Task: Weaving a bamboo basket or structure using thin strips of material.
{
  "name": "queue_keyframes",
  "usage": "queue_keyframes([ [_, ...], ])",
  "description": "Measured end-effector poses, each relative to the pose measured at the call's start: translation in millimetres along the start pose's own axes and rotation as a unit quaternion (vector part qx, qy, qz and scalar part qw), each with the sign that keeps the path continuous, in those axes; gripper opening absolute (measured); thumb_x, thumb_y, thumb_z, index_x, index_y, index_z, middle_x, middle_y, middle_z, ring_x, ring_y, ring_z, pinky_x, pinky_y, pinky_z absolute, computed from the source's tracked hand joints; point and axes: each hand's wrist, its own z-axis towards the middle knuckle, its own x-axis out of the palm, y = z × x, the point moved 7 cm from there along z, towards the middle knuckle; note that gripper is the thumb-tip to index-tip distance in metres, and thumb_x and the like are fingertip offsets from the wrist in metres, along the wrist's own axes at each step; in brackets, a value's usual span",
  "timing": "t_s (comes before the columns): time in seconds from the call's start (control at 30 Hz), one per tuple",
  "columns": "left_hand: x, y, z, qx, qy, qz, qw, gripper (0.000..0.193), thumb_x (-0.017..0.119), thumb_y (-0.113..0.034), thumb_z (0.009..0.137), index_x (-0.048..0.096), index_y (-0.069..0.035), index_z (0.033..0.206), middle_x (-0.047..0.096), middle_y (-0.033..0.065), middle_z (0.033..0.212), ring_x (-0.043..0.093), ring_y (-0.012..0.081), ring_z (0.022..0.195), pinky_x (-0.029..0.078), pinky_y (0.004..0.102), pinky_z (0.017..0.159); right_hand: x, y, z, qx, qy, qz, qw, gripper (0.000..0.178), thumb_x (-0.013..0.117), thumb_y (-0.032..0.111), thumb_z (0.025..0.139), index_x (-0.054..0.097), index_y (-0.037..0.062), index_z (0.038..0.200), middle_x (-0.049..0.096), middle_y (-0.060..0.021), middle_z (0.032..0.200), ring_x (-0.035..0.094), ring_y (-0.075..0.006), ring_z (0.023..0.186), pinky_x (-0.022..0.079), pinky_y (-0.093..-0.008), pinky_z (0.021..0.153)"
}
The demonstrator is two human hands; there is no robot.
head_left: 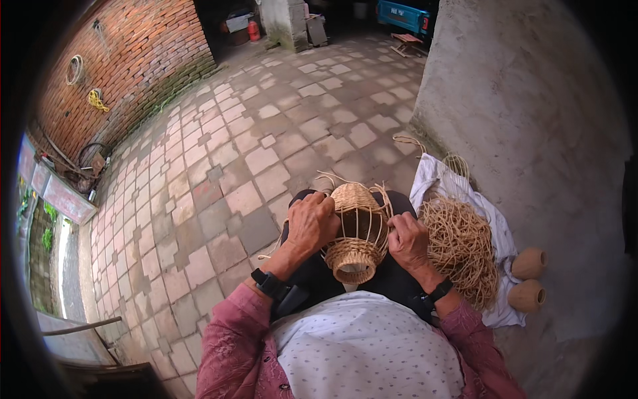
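Observation:
A half-woven straw basket (356, 199) rests in my lap, with a tightly woven far part, an open band of bare upright ribs in its middle and a round braided rim (353, 267) at the near end. Loose strand ends stick out around its far side. My left hand (312, 223) is closed on the basket's left side, its fingertips partly hidden behind the ribs. At the right side my right hand (408, 243) has its fingers curled in a pinch against the basket; what lies between them is too small to make out.
To my right, a heap of straw cord (460, 246) lies on a white cloth (493, 216). Two small tan pots (528, 264) lie beside it, near a grey wall (531, 106). A brick wall (143, 60) and a blue vehicle (402, 16) stand farther off, across the paving.

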Motion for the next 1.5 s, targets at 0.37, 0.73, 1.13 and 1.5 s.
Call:
queue_keyframes([
  [0.37, -140.2, 296.7, -189.5, -0.41, 0.018, 0.343, 0.845, 0.021, 0.061, -0.023, 0.074, 0.065, -0.006, 0.084, 0.067, 0.0173, 0.091, 0.065, 0.0366, 0.087, 0.052, 0.0457, 0.073, -1.7, -34.2, -22.4, 0.097, -0.05, -0.042, 0.993, 0.013, 0.057, 0.0, 0.075, 0.058, 0.0093, 0.085, 0.056, -0.0076, 0.078, 0.058, -0.0313, 0.067, 0.043, -0.0427, 0.059],
  [0.73, -99.8, 233.4, -157.9, -0.268, -0.03, 0.005, 0.963, 0.019, 0.065, -0.011, 0.078, 0.07, -0.01, 0.096, 0.066, 0.011, 0.09, 0.064, 0.0273, 0.08, 0.049, 0.0358, 0.072, -1.6, -42.8, -26.4, 0.143, -0.087, 0.086, 0.982, 0.02, 0.055, -0.003, 0.079, 0.058, 0.0042, 0.097, 0.057, -0.0125, 0.084, 0.059, -0.0304, 0.07, 0.048, -0.0386, 0.062],
  [1.13, -7.2, 1.0, -7.7, 0.016, 0.057, -0.054, 0.997, 0.011, 0.063, -0.012, 0.072, 0.07, -0.008, 0.078, 0.061, 0.0092, 0.076, 0.062, 0.0293, 0.07, 0.05, 0.0394, 0.061, 3.5, -37.8, -18.5, 0.136, -0.081, 0.103, 0.982, 0.012, 0.058, -0.002, 0.081, 0.06, 0.0041, 0.091, 0.059, -0.0116, 0.082, 0.061, -0.0291, 0.072, 0.049, -0.0362, 0.062],
  [1.5, -172.6, 361.5, -306.7, -0.446, -0.029, 0.358, 0.82, 0.024, 0.058, -0.029, 0.078, 0.066, -0.007, 0.081, 0.067, 0.0197, 0.084, 0.065, 0.0385, 0.08, 0.051, 0.0474, 0.071, 2.2, -74.7, -31.5, 0.209, -0.069, 0.141, 0.965, 0.01, 0.059, 0.001, 0.083, 0.061, 0.0012, 0.092, 0.06, -0.0068, 0.075, 0.056, -0.0166, 0.062, 0.047, -0.0306, 0.059],
])
